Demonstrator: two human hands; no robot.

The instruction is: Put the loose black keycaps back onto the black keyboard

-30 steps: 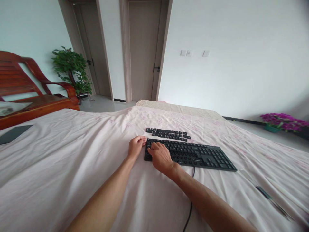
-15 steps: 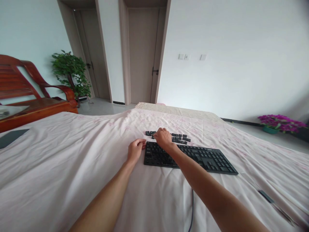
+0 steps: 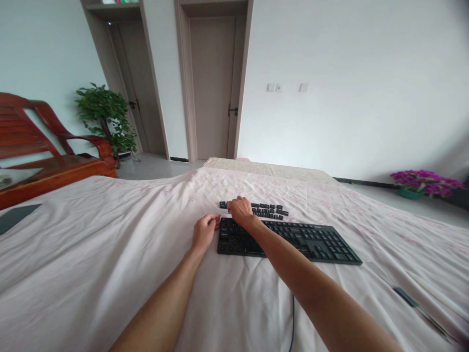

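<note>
Keycaps (image 3: 270,211) under fingers (image 3: 232,206) of right hand (image 3: 241,211)

Pink-sheeted bed (image 3: 110,254) with keyboard (image 3: 311,239), loose keycaps (image 3: 273,211)

White walls (image 3: 348,73), two doors (image 3: 212,88) far away, a green plant (image 3: 104,115) and wooden chair (image 3: 54,156) left, purple flowers (image 3: 425,181) right.
</note>
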